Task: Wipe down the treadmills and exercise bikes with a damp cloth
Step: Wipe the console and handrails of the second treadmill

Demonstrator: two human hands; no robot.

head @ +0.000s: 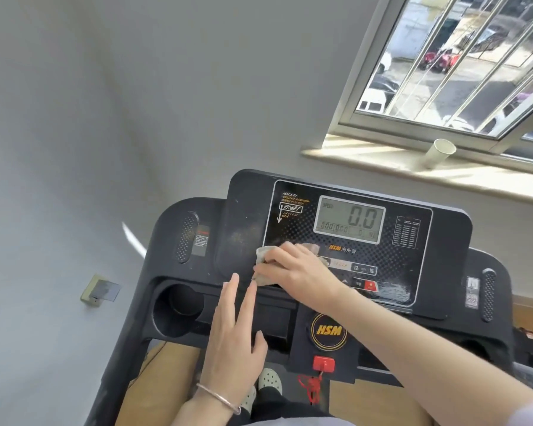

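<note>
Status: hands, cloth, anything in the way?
Right hand holds cloth on treadmill console. Left hand open, over tray. Nothing in the way.

Left hand point(234, 329) flat, fingers straight and forward; right hand point(294, 269) palm-down, fingers curled gripping the cloth point(262, 254)

Head view looks steeply down, close over treadmill console point(345, 241).
</note>
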